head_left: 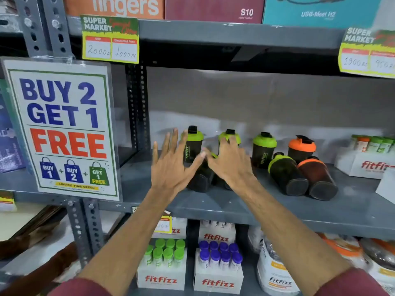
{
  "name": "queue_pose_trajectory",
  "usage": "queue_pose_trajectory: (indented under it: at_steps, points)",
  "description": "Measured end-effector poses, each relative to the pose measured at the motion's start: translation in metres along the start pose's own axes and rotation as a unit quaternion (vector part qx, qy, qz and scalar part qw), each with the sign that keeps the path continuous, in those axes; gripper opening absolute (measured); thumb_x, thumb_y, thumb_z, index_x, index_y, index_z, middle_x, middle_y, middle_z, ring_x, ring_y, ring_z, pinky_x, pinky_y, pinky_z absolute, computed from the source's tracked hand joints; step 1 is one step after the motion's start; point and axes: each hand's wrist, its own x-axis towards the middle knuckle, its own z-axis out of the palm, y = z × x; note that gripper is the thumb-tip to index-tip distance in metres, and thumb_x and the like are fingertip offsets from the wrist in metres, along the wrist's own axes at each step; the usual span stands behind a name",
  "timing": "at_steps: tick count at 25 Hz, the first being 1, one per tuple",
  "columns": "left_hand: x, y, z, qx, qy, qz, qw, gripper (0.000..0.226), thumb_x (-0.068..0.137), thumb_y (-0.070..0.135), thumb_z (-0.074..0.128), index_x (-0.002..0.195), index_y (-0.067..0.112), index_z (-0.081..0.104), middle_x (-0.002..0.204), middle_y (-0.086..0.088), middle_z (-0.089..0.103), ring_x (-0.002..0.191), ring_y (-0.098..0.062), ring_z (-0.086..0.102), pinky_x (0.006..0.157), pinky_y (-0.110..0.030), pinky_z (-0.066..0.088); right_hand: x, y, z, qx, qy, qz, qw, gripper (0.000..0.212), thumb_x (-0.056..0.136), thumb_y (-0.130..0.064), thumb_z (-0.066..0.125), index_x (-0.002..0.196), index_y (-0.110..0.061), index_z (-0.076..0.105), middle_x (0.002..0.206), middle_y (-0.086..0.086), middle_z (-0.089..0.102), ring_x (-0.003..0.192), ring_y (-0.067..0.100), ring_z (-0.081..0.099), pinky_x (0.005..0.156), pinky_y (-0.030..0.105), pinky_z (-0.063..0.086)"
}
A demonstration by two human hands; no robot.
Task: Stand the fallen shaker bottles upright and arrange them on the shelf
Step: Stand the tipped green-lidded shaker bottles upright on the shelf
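Note:
On the grey shelf dark shaker bottles stand at the back: three with green lids and one with an orange lid. Two lie fallen at the right, a green-lidded one and an orange-lidded one. Another fallen dark bottle lies under my hands, mostly hidden. My left hand hovers over it with fingers spread. My right hand reaches beside it, fingers curved over the bottle area, holding nothing that I can see.
A white fitfizz box with small tubes sits at the shelf's right end. A "Buy 2 Get 1 Free" sign hangs on the left upright. Price tags hang from the shelf above. Boxes of tubes fill the lower shelf.

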Motion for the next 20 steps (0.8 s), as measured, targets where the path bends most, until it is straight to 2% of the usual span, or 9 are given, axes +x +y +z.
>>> queue_pose_trajectory:
  at_steps: [4,7,10,12,16,20]
  points:
    - [-0.021,-0.028,0.018,-0.021,-0.181,-0.056,0.982,0.128,0.058,0.105,0.001,0.162,0.031,-0.007,0.171,0.004,-0.009,0.157,-0.014,-0.009,0.125,-0.05,-0.009,0.004,-0.012,0.023,-0.037,-0.121,0.032,0.991,0.082,0.087,-0.071,0.051,0.137,-0.006,0.051,0.13,0.019,0.057,0.119,0.039,0.059,0.091,0.042,0.05]
    - [-0.018,-0.031,0.025,-0.012,-0.268,-0.074,0.96,0.145,0.045,0.11,0.012,0.162,0.026,-0.008,0.172,0.001,-0.007,0.158,-0.017,-0.005,0.126,-0.051,-0.006,0.011,-0.017,0.037,0.01,-0.163,0.058,0.985,0.088,0.082,-0.072,0.058,0.142,-0.008,0.045,0.129,0.019,0.061,0.124,0.04,0.057,0.095,0.042,0.049]
    - [-0.015,-0.03,0.028,0.008,-0.31,-0.085,0.947,0.15,0.045,0.108,0.03,0.163,0.021,-0.003,0.172,-0.002,0.001,0.158,-0.019,0.002,0.126,-0.052,-0.001,0.019,-0.021,0.041,0.061,-0.193,0.081,0.976,0.093,0.079,-0.066,0.066,0.148,-0.013,0.033,0.129,0.018,0.061,0.123,0.041,0.057,0.097,0.042,0.05]
    - [-0.015,-0.028,0.028,0.033,-0.318,-0.082,0.944,0.15,0.045,0.108,0.036,0.162,0.018,0.006,0.172,-0.004,0.009,0.158,-0.021,0.008,0.126,-0.053,0.001,0.019,-0.019,0.045,0.083,-0.199,0.087,0.973,0.092,0.077,-0.061,0.067,0.147,-0.011,0.033,0.125,0.017,0.064,0.118,0.039,0.06,0.097,0.041,0.051]
    - [-0.014,-0.03,0.03,0.056,-0.329,-0.083,0.939,0.152,0.043,0.11,0.031,0.162,0.018,0.009,0.172,-0.003,0.008,0.158,-0.02,0.006,0.126,-0.052,0.002,0.018,-0.016,0.049,0.125,-0.186,0.09,0.97,0.094,0.077,-0.059,0.067,0.147,-0.007,0.03,0.127,0.018,0.064,0.12,0.039,0.06,0.095,0.039,0.047]
    - [-0.014,-0.032,0.033,0.063,-0.332,-0.084,0.937,0.15,0.045,0.11,0.03,0.163,0.019,0.01,0.172,-0.002,0.007,0.158,-0.019,0.005,0.126,-0.053,0.002,0.012,-0.017,0.051,0.161,-0.109,0.057,0.979,0.108,0.076,-0.048,0.072,0.157,-0.014,0.01,0.143,0.017,0.046,0.122,0.045,0.056,0.097,0.046,0.046]
